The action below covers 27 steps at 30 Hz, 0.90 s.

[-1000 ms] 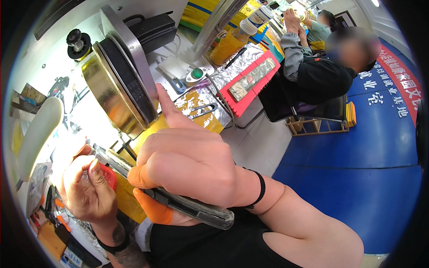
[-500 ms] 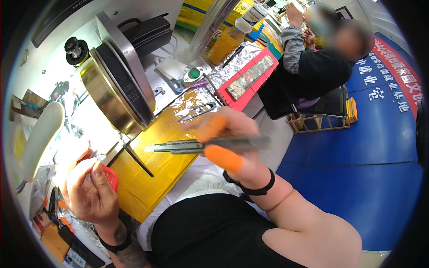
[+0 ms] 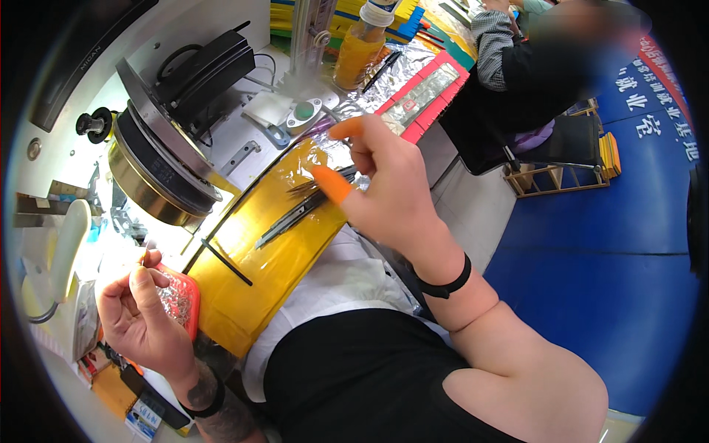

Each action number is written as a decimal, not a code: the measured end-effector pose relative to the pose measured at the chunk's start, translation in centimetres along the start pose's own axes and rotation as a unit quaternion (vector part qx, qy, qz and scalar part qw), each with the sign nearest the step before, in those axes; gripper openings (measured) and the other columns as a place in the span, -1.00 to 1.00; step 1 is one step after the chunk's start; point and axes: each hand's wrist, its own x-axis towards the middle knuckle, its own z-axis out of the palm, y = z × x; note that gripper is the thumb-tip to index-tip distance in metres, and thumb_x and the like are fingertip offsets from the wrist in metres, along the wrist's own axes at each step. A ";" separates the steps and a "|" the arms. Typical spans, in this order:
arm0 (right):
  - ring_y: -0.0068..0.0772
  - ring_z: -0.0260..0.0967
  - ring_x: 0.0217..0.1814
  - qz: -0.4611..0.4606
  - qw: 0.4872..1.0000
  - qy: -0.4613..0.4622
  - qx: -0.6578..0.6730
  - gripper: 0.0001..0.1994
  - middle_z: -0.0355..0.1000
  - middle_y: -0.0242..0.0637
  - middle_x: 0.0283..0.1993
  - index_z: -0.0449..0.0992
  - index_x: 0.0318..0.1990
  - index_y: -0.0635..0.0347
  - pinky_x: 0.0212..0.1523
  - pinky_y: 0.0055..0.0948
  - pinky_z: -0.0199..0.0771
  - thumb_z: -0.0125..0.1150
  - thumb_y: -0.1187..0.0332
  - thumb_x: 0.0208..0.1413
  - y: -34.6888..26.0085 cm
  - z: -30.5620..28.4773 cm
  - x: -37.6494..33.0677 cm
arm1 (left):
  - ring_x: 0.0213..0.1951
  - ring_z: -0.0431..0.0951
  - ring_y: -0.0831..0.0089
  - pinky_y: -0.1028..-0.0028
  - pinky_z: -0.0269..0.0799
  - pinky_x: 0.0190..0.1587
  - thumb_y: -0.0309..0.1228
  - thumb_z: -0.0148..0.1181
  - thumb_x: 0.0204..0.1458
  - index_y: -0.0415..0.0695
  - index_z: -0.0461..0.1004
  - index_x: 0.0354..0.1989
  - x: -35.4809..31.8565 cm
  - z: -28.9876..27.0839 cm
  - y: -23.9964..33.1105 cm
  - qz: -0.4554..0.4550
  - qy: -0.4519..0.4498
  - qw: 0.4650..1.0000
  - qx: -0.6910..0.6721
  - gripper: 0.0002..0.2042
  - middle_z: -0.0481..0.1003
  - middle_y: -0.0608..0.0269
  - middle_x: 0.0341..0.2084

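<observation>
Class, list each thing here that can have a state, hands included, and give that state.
Right hand: open, thumb and forefinger apart
Left hand: fingers curled; grip unclear in glare
Utility knife: lying on the yellow surface; blade unclear
Red tray: holding small shiny pieces
Black rod: lying down
Jar: upright, capped

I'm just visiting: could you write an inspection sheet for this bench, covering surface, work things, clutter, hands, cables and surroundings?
Surface: shiny yellow covering.
Work things: utility knife lying on the covering; red dish of small shiny pieces by the left hand.
Clutter: pen, yellow container, red rack.
Hands: left, fingertips bunched, anything pinched unclear; right hand, thumb and index finger apart near tweezers, contact unclear.
Cables: black cable by the black box.
Surroundings: seated person, blue floor.
</observation>
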 end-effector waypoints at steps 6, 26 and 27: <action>-0.20 0.27 0.02 -0.474 0.865 0.127 0.099 -0.86 0.34 -0.35 -0.19 0.45 -0.53 0.06 0.13 -0.06 0.12 0.25 0.28 -0.26 -5.9 5.7 2.4 | -0.43 0.47 0.54 0.50 0.46 -0.20 -0.55 0.08 0.23 -0.34 0.37 -0.28 0.1 0.3 0.6 -0.045 -0.002 0.998 -0.037 -0.91 0.53 0.09 -0.44; -0.34 0.26 -0.06 -0.575 0.809 0.097 0.080 -0.87 0.35 -0.44 -0.32 0.48 -0.68 0.09 0.19 -0.01 0.03 0.20 0.28 -0.30 -7.2 9.1 5.2 | -0.47 0.45 0.53 0.61 0.29 -0.44 -0.56 0.06 0.22 -0.33 0.34 -0.11 0.3 -0.6 0.8 -0.197 -0.067 0.954 -0.216 -0.86 0.48 0.16 -0.45; -0.33 0.26 -0.05 -0.571 0.811 0.095 0.082 -0.87 0.36 -0.44 -0.31 0.49 -0.67 0.10 0.19 0.00 0.03 0.20 0.27 -0.30 -7.1 9.0 5.2 | -0.47 0.45 0.53 0.61 0.29 -0.44 -0.56 0.06 0.22 -0.33 0.34 -0.11 0.1 -0.1 0.9 -0.196 -0.066 0.954 -0.218 -0.86 0.48 0.16 -0.45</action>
